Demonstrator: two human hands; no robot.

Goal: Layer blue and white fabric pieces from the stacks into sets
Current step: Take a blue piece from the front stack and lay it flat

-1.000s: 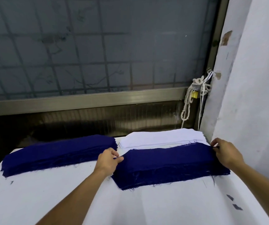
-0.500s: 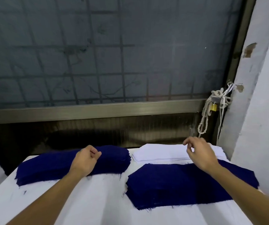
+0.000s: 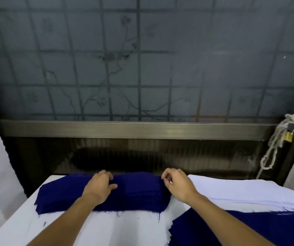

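A thick stack of dark blue fabric pieces lies at the far left of the white table. My left hand rests flat on top of it, fingers reaching toward its far edge. My right hand is at the stack's right end, thumb and fingertips curled and pinching the edge of the top blue piece. To the right sits a stack of white fabric pieces. In front of that lies a second blue pile, partly cut off by the frame.
A dark window with a metal sill stands right behind the table's far edge. A knotted rope with a brass padlock hangs at the right by a white wall. White surfaces border the table on the left.
My view swung left. My left hand went from a loose fist above the left blue stack to lying on it. My right hand crossed from the white stack to the blue stack's right end.
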